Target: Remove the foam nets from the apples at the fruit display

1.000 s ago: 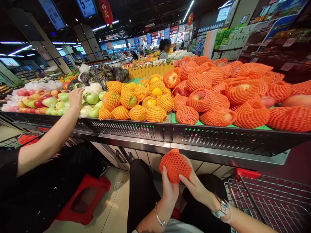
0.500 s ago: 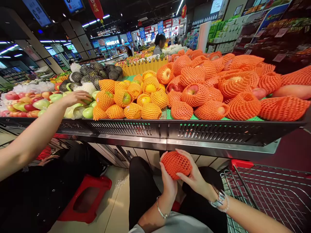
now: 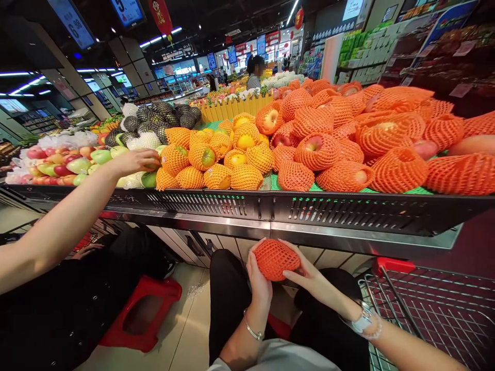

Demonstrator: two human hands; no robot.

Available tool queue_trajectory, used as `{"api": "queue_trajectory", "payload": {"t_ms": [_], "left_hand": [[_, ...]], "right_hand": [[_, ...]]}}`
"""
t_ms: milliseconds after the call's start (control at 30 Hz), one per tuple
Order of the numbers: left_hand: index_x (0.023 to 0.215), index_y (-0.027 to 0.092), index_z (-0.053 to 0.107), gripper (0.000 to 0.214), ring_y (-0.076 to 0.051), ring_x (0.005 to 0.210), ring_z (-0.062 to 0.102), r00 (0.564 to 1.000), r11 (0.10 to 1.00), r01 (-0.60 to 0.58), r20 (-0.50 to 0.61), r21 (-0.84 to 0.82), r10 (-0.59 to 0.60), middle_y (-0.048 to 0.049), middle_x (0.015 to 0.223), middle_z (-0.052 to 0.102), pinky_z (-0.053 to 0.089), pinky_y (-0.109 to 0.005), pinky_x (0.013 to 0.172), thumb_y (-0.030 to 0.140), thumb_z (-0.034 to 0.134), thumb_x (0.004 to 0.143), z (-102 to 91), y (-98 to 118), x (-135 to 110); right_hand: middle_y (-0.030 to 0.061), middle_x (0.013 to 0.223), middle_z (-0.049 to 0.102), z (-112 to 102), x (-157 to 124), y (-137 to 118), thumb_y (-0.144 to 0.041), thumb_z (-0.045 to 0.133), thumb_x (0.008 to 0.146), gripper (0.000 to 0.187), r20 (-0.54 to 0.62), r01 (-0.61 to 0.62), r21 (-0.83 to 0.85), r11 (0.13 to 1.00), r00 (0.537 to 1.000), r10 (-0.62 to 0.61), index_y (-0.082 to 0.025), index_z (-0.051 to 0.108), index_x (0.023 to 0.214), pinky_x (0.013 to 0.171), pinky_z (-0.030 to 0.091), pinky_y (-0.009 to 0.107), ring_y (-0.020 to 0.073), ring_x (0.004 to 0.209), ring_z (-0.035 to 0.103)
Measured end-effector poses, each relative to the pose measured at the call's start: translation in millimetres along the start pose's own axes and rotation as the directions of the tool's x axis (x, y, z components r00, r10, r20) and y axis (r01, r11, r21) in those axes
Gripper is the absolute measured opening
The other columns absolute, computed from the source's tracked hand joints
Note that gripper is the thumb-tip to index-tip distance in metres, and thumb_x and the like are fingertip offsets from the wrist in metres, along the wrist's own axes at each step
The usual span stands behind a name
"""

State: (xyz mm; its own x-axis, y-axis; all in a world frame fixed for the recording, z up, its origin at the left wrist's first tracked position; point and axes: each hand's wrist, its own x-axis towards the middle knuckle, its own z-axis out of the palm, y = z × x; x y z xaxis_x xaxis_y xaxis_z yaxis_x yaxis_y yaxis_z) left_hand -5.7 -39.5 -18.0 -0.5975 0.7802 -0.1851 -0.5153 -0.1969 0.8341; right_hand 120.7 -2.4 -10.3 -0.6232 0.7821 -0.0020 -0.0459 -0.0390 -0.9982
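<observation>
Above my lap, both hands are closed around an apple in a red-orange foam net [image 3: 277,260]. My left hand [image 3: 258,278] cups its left side and underside. Against its right side rest the fingers and thumb of my right hand [image 3: 305,273]. The net covers the fruit almost wholly, so its skin hardly shows. Ahead of my hands, across the rim of the display, lies a heap of apples in matching red-orange nets [image 3: 315,150]. To their left are orange fruits in yellow-orange nets [image 3: 203,156].
A black slotted tray [image 3: 350,214] edges the display in front of me. From the left, another person's hand [image 3: 141,159] reaches over the green apples [image 3: 149,179]. A wire shopping cart [image 3: 436,299] stands at my right. On the floor at left is a red stool [image 3: 152,314].
The view has turned slightly left, so the display sits further right. My hands and the netted apple have shifted a little left and remain together. The other person's hand is nearer the yellow-orange nets.
</observation>
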Motion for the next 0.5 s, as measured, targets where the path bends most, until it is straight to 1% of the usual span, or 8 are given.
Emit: {"api": "queue_trajectory", "payload": {"t_ms": [100,167,200,267,367,433,500], "left_hand": [[0.086,0.025,0.074,0.038,-0.027,0.095,0.065,0.997,0.99,-0.076,0.008,0.12,0.076,-0.0006,0.093,0.072,0.046,-0.046,0.093,0.054,0.049,0.087,-6.0,-2.9,5.3],[0.082,0.025,0.073,0.035,-0.026,0.09,0.065,0.997,0.98,-0.081,0.032,0.179,0.076,-0.0002,0.087,0.071,0.046,-0.046,0.093,0.051,0.05,0.087,-8.8,-3.1,6.8],[0.083,0.025,0.073,0.033,-0.025,0.09,0.064,0.997,0.975,-0.078,0.043,0.206,0.071,-0.0005,0.088,0.071,0.046,-0.046,0.093,0.05,0.051,0.087,-9.9,-2.2,7.5],[0.091,0.025,0.073,0.036,-0.027,0.096,0.063,0.994,0.968,-0.089,0.08,0.234,0.072,-0.0017,0.095,0.071,0.044,-0.048,0.097,0.051,0.049,0.088,-12.0,2.2,9.4],[0.11,0.023,0.068,0.049,-0.032,0.113,0.057,0.97,0.969,-0.155,0.216,0.191,0.112,-0.0041,0.113,0.067,0.037,-0.052,0.103,0.059,0.042,0.088,-15.4,12.0,12.5],[0.117,0.023,0.065,0.051,-0.034,0.121,0.052,0.942,0.971,-0.174,0.315,0.162,0.116,-0.0043,0.122,0.064,0.034,-0.053,0.106,0.059,0.049,0.084,-17.0,16.3,12.5],[0.12,0.025,0.062,0.05,-0.034,0.125,0.048,0.927,0.975,-0.145,0.366,0.167,0.075,-0.0025,0.128,0.061,0.032,-0.051,0.108,0.052,0.06,0.079,-17.0,15.2,9.7]], "right_hand": [[0.0108,0.147,0.04,4.9,1.2,4.2,-0.047,0.071,0.078,0.079,0.016,0.0,0.108,0.994,1.0,-0.002,-0.028,0.032,0.143,0.114,0.033,0.046,0.0264,0.135,0.042],[0.0112,0.146,0.041,10.5,0.9,7.8,-0.047,0.075,0.074,0.084,0.005,0.0,0.159,0.987,1.0,-0.001,-0.028,0.031,0.143,0.115,0.032,0.046,0.0267,0.136,0.042],[0.0113,0.146,0.041,13.4,0.7,9.1,-0.048,0.076,0.073,0.086,-0.003,0.0,0.181,0.984,1.0,0.0,-0.028,0.031,0.143,0.115,0.032,0.046,0.0267,0.136,0.041],[0.0114,0.145,0.041,17.9,0.3,10.2,-0.047,0.076,0.072,0.085,-0.028,0.006,0.204,0.979,1.0,0.0,-0.028,0.032,0.142,0.115,0.032,0.046,0.0265,0.135,0.041],[0.0105,0.146,0.04,18.2,0.4,8.2,-0.05,0.072,0.077,0.081,-0.086,0.017,0.194,0.981,0.996,0.0,-0.029,0.031,0.143,0.115,0.031,0.046,0.0255,0.135,0.041],[0.0089,0.148,0.039,13.3,0.5,5.8,-0.052,0.066,0.081,0.078,-0.118,0.022,0.153,0.988,0.993,-0.004,-0.03,0.027,0.146,0.116,0.03,0.045,0.0242,0.137,0.039],[0.0082,0.151,0.035,6.0,0.3,3.4,-0.054,0.061,0.084,0.078,-0.116,0.057,0.059,0.997,0.992,-0.05,-0.03,0.024,0.148,0.117,0.027,0.045,0.0246,0.14,0.035]]}}
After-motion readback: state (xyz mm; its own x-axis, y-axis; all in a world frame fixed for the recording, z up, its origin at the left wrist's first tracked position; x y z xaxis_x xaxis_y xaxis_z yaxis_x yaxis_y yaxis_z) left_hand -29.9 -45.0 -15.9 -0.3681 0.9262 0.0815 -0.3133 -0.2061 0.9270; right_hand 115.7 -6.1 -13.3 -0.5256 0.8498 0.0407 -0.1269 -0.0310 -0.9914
